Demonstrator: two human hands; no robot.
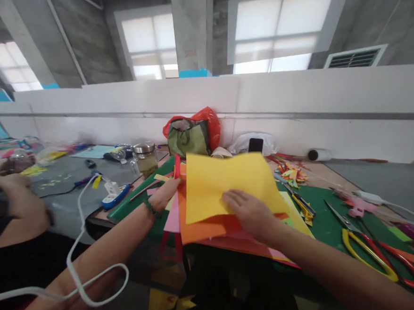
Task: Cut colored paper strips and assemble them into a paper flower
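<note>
A yellow sheet of paper [208, 188] is tilted up over a stack of coloured sheets. My right hand [247, 210] is closed on its near edge, fingers on top; the thumb is hidden. Beneath it, an orange sheet [198, 230] and a pink sheet [174, 216] stick out. At the left edge of the stack, my left hand [167, 190] is closed around a red paper strip [177, 167], which stands up above the fingers. Several narrow paper strips lie beside that hand on the green mat [125, 206].
Right of the stack are yellow-handled scissors [366, 253], a cutter knife [303, 204], paper scraps [292, 174] and a pink glue gun [357, 205]. To the left are a power strip [115, 196], a glass jar [145, 159] and a white cable [78, 221]. Another person's arm [21, 196] is at far left.
</note>
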